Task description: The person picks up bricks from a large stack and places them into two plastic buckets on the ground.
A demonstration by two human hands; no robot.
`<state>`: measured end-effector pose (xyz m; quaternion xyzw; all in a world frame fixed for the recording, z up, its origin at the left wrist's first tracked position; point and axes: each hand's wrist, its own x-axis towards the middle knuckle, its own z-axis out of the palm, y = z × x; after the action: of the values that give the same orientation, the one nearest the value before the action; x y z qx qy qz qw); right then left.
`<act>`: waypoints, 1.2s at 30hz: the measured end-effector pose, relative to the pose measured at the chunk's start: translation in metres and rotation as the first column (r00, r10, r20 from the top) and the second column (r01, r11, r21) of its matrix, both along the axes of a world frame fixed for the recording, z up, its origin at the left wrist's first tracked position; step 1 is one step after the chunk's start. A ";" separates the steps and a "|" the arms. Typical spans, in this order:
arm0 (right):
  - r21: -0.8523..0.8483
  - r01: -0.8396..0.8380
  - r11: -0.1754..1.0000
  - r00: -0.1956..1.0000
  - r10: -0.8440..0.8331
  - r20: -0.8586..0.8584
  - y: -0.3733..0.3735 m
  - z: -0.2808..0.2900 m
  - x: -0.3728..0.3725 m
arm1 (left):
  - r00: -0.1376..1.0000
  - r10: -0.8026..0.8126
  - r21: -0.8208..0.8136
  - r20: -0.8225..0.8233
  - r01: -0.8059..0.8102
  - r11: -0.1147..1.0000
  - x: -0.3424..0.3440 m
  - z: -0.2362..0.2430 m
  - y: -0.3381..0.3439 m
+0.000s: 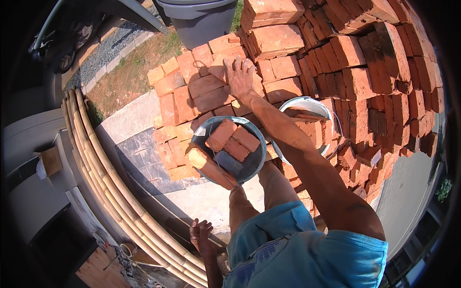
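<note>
With fingers spread, my right hand (238, 77) reaches forward and lies against orange bricks (210, 86) on the low stack ahead; whether it grips one is not clear, but the fingers look flat. My left hand (200, 235) hangs low beside my leg, its fingers loosely bent and apart, with nothing visible in it. Between the stack and my legs stands a round bucket (258, 161) holding several bricks (222, 135), one of them dark. To its right, a second pale-rimmed bucket (307, 100) also contains bricks (309, 128), partly hidden by my right forearm.
Tall rows of stacked bricks (353, 53) rise on the right. Long bamboo poles (103, 168) run along the left. A large grey bin (204, 21) stands beyond the low stack, near a grass strip (127, 77). Pale concrete paving (139, 117) lies left of the bricks.
</note>
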<state>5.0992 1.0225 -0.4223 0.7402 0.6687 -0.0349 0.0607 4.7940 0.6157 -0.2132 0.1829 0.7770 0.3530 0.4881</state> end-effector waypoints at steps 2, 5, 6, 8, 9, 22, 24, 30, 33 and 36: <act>-0.041 0.022 0.999 0.998 -0.024 -0.049 0.010 -0.011 -0.016 | 0.995 0.096 -0.185 -0.042 -0.102 0.977 -0.039 -0.017 -0.078; -0.041 0.027 0.999 0.999 -0.028 -0.036 0.012 -0.013 -0.023 | 0.968 0.230 -0.517 -0.102 -0.249 0.819 -0.074 -0.024 -0.187; -0.026 0.018 1.000 1.000 -0.018 -0.020 0.012 -0.017 -0.020 | 0.956 0.266 -0.601 -0.123 -0.285 0.747 -0.083 -0.023 -0.220; 0.016 -0.004 1.000 1.000 0.004 -0.001 0.010 -0.018 -0.015 | 0.946 0.300 -0.698 -0.118 -0.294 0.652 -0.082 -0.018 -0.252; 0.023 -0.008 1.000 1.000 0.008 -0.025 0.010 -0.018 -0.015 | 0.948 0.304 -0.710 -0.089 -0.275 0.649 -0.075 -0.013 -0.260; -0.073 -0.061 0.995 0.945 0.034 -0.326 0.023 0.009 0.021 | 0.990 0.109 -0.640 0.092 -0.025 0.768 -0.056 -0.025 -0.228; -0.149 -0.061 0.987 0.921 -0.002 -0.391 0.023 0.024 0.035 | 0.984 0.131 -0.652 0.124 -0.019 0.758 -0.068 -0.034 -0.234; -0.341 -0.190 0.921 0.624 -0.155 -0.766 0.003 0.063 0.092 | 0.984 0.072 -0.590 0.165 0.040 0.807 -0.084 -0.060 -0.246; -0.361 -0.255 0.897 0.427 -0.230 -0.875 -0.024 0.102 0.114 | 0.988 -0.056 -0.550 0.147 0.128 0.825 -0.078 -0.063 -0.226; -0.502 -0.328 0.800 0.298 -0.416 -0.859 -0.048 0.142 0.138 | 0.981 0.010 -0.547 0.192 0.099 0.831 -0.083 -0.071 -0.213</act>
<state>5.2375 0.9743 -0.2807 0.5292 0.4990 -0.6759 -0.1188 4.7110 0.4022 -0.2840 0.0179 0.7921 0.1167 0.5988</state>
